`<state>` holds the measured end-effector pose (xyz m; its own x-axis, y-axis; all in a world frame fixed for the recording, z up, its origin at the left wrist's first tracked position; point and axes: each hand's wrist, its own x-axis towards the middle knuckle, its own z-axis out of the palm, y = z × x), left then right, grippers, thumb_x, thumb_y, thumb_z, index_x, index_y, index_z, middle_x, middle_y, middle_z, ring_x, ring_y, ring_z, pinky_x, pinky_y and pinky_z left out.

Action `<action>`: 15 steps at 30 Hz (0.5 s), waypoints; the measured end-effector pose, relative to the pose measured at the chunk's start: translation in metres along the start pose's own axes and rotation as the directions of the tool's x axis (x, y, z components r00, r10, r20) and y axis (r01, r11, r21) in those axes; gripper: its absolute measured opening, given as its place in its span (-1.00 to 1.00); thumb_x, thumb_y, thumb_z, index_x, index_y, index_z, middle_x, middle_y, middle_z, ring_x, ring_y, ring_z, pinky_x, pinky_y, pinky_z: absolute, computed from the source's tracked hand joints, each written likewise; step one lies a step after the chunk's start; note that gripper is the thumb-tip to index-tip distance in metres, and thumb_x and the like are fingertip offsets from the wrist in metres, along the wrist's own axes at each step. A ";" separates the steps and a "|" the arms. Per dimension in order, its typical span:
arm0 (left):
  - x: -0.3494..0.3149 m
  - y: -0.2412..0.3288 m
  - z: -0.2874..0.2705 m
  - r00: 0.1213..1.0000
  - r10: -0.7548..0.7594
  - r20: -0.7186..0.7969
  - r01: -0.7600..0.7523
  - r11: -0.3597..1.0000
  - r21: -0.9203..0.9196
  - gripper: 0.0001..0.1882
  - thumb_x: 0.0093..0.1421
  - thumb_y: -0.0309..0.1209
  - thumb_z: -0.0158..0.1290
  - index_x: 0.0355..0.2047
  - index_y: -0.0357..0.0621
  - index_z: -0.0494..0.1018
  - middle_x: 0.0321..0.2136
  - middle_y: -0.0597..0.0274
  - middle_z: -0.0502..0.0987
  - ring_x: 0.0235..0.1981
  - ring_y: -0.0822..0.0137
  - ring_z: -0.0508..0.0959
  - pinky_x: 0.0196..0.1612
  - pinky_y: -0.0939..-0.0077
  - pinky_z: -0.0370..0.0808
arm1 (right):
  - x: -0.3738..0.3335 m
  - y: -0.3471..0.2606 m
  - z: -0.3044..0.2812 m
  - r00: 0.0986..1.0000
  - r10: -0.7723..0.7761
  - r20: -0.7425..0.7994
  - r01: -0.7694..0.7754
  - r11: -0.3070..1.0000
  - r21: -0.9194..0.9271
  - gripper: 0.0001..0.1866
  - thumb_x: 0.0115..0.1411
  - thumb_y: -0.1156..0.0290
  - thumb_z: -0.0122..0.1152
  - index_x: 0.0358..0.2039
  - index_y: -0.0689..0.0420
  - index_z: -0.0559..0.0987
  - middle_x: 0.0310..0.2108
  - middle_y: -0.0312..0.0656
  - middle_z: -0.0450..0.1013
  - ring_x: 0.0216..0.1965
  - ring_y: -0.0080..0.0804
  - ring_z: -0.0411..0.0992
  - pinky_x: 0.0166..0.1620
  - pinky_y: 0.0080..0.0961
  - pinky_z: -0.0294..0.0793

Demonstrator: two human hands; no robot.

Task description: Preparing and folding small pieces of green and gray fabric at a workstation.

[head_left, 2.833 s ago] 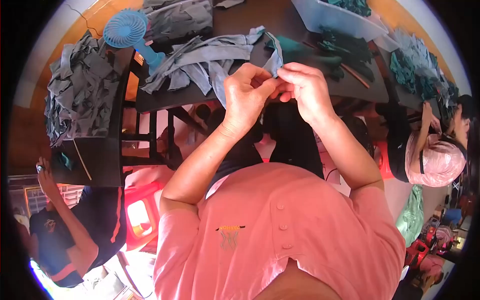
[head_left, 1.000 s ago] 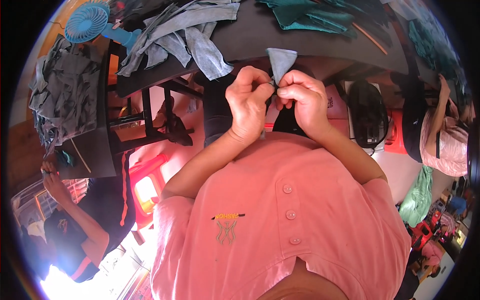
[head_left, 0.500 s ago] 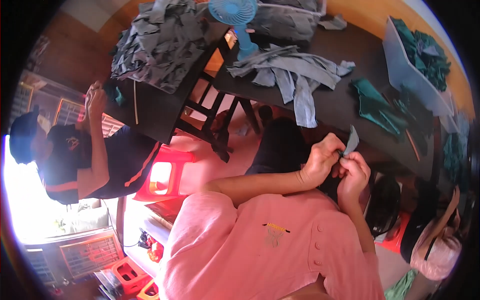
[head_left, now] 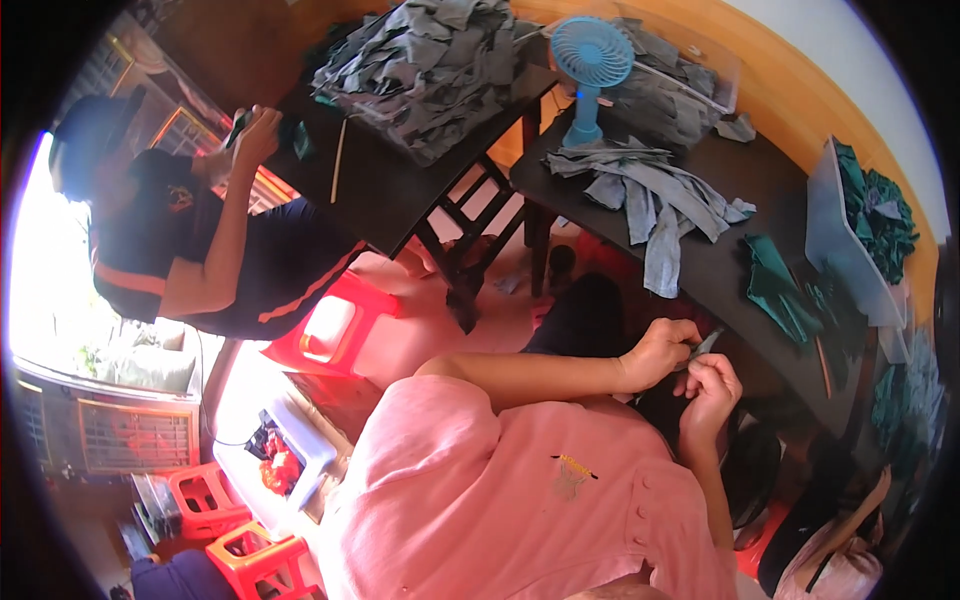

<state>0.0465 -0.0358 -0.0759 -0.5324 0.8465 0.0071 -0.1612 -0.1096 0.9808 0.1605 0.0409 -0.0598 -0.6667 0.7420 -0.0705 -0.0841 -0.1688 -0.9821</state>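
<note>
Close together before my chest, by the front edge of the dark table (head_left: 690,175), my two hands pinch a small piece of grey-green cloth (head_left: 706,343). My left hand (head_left: 660,353) is closed on one side of it, and my right hand (head_left: 711,390) is closed on the other. Fingers cover most of the cloth; only a pointed end sticks out. Beyond them, grey fabric strips (head_left: 660,215) lie in a loose heap, some hanging over the table edge. To their right lie a folded dark green fabric piece (head_left: 775,290) and a thin wooden stick (head_left: 823,365).
A blue fan (head_left: 590,75) stands behind the strips, beside a clear bin of grey cloth (head_left: 725,95). A translucent bin (head_left: 835,250) holds green cloth at right. At left, a co-worker (head_left: 180,220) handles cloth near a large grey pile (head_left: 420,80). Red stools (head_left: 335,325) stand on the floor.
The whole view has swung, so the tables sit further right and lower. The cloth between my fingers now points less upward and shows less. The co-worker's hands have shifted apart slightly.
</note>
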 end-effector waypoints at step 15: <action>0.009 0.001 0.011 0.988 0.146 -0.049 -0.148 0.988 -0.040 -0.75 -0.09 -0.71 -0.08 -0.41 -0.32 0.55 -0.48 0.13 0.50 -0.41 0.29 0.52 -0.37 0.49 0.44 | -0.001 0.004 -0.003 0.943 -0.331 0.039 0.327 0.893 -0.310 -0.96 0.11 0.58 0.10 -0.44 0.26 0.50 -0.62 -0.33 0.36 -0.61 -0.66 0.26 -0.53 -0.70 0.20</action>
<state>0.0511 -0.0225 -0.0723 -0.5899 0.7951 0.1406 -0.1140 -0.2543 0.9604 0.1629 0.0415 -0.0639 -0.6299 0.7298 0.2657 -0.0634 0.2927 -0.9541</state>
